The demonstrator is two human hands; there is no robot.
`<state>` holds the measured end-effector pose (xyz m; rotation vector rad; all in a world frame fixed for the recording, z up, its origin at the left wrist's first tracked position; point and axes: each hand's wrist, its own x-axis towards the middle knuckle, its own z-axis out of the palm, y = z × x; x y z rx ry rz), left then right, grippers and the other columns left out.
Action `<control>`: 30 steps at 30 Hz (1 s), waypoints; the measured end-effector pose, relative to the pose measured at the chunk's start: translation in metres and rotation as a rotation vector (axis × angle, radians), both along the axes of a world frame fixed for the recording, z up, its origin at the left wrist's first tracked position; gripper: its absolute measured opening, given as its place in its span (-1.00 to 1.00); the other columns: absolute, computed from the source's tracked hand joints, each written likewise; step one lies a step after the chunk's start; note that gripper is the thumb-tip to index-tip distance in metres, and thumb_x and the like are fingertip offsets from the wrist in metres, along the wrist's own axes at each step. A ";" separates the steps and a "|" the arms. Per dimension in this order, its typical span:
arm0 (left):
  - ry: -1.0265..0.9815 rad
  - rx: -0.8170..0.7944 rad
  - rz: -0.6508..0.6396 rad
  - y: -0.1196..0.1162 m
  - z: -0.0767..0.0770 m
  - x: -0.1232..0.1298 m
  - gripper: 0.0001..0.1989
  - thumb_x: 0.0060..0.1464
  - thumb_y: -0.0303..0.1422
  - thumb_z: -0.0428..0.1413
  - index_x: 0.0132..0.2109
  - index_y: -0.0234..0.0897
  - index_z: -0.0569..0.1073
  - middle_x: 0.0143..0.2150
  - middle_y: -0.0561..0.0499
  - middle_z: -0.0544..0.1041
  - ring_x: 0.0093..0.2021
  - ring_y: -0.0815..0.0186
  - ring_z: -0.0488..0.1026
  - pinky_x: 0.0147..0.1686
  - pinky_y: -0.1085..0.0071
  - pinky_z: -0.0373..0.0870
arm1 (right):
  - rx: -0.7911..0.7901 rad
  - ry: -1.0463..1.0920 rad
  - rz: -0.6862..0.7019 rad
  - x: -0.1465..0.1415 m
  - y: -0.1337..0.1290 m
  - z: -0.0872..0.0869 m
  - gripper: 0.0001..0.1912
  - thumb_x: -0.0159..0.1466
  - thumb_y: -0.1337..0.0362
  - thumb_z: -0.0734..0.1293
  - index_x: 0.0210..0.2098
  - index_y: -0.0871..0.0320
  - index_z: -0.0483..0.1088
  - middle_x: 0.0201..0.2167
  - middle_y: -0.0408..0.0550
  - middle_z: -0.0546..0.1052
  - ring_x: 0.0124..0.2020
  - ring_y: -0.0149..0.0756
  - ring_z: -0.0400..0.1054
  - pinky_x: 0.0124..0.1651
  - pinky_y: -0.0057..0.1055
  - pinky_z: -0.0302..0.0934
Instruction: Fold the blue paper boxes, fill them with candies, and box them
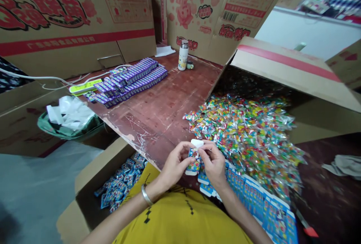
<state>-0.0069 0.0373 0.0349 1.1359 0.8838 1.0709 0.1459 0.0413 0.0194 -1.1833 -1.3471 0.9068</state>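
Between my two hands is a small blue printed candy box (194,163) with a white flap standing up at its top end. My left hand (178,161) pinches the box from the left, thumb across its front. My right hand (213,161) grips the upper right side by the flap. Flat blue cartons (254,195) lie in an overlapping row beneath and right of my right hand. Just beyond it spreads a large heap of clear packets of colourful candies (248,131). Left of my lap, a cardboard carton (84,214) holds many filled small blue boxes (121,182).
Purple boxes (135,78) stand in rows at the table's far left beside a yellow-green power strip (86,87). A white flask (183,55) stands at the back. An open carton (287,61) lies tipped behind the candy. A green bag (50,127) holds white paper. A red-tipped tool (310,231) is at right.
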 end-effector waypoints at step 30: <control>0.070 -0.044 0.046 -0.005 -0.007 -0.010 -0.61 0.04 -0.47 0.15 0.04 -0.20 0.40 -0.10 -0.03 0.50 -0.10 0.26 0.43 -0.09 0.38 0.39 | -0.010 -0.199 0.179 0.007 0.011 0.026 -0.77 0.31 0.23 0.27 -0.47 0.12 0.43 -0.38 -0.07 0.49 -0.31 -0.26 0.37 -0.21 -0.32 0.24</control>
